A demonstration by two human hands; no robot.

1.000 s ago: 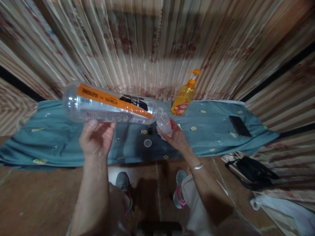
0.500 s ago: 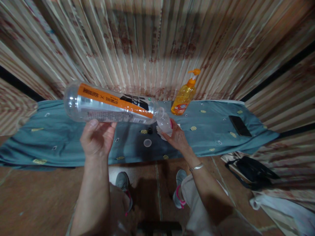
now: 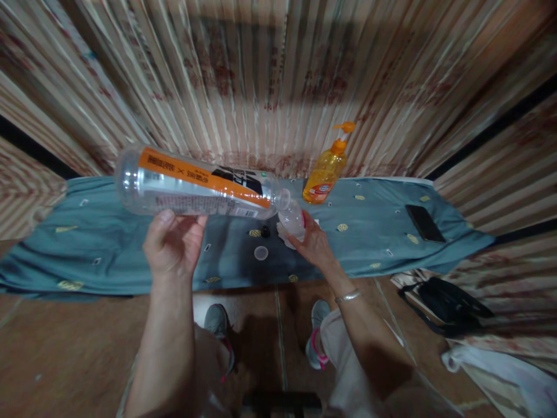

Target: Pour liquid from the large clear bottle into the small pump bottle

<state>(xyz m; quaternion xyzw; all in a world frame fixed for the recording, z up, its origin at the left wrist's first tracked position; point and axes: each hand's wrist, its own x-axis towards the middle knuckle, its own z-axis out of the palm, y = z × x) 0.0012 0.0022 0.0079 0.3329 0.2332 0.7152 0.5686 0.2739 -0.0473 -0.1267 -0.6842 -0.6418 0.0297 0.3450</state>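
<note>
My left hand grips a large clear plastic bottle with an orange and silver label from below. The bottle lies nearly level, its neck tipped slightly down to the right. Its mouth meets the opening of a small clear container, which my right hand holds tilted. Whether liquid passes between them I cannot make out. Beneath the container, a crumpled whitish tissue rests on the cloth. To the left of it are a small black cap and a round translucent lid.
An orange pump bottle of yellow liquid stands toward the back, right of the container. A dark phone lies on the teal cloth at the right. Striped curtains hang behind. On the floor at right sits a black bag.
Both hands, the large bottle and the small container stay almost where they were, with only a very slight shift in the view.
</note>
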